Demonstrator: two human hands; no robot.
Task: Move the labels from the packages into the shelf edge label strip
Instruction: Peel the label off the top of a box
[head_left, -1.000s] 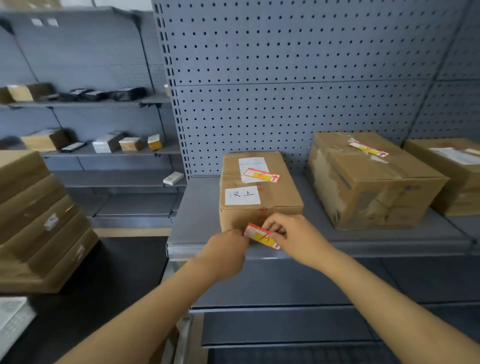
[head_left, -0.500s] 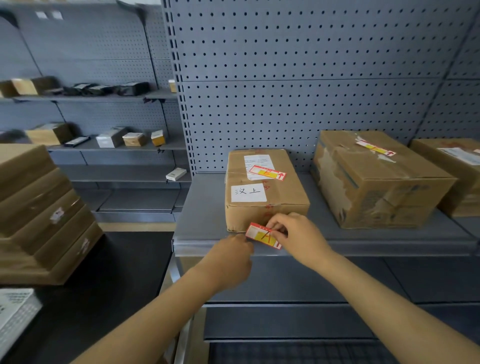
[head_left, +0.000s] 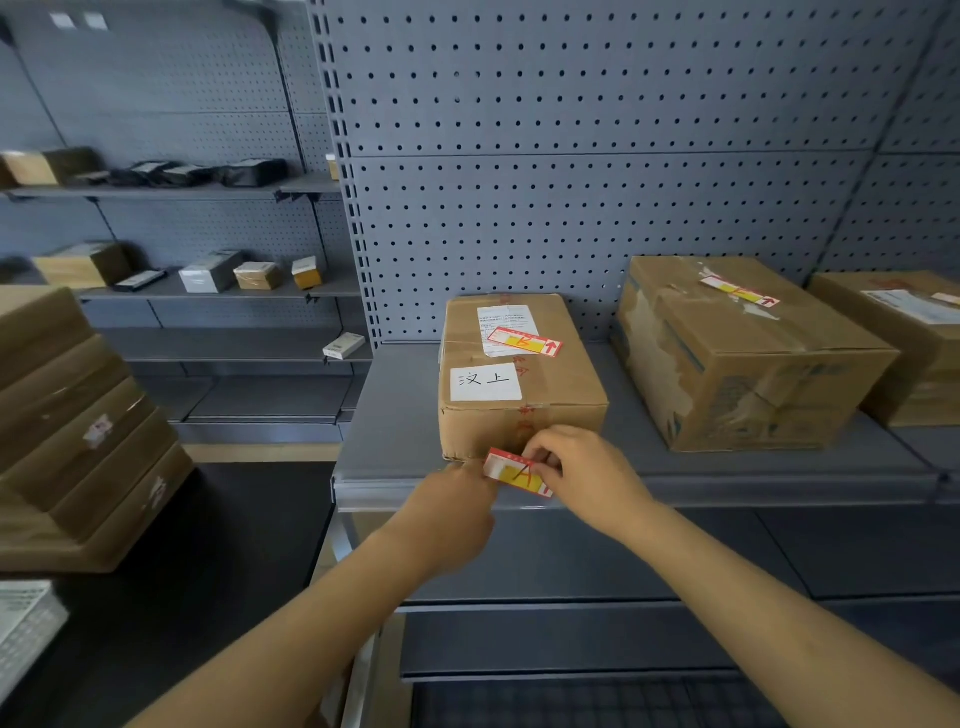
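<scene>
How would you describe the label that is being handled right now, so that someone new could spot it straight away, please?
Start at the grey shelf in front of the pegboard and find the leftmost cardboard box, the one with a handwritten white sticker. At its lower front edge, by the shelf edge label strip, both hands hold a red, white and yellow label. Unlike the similar labels lying on box tops, it carries a red letter A.

Stockroom: pegboard shelving (head_left: 597, 208), cardboard parcels (head_left: 737, 358).
</scene>
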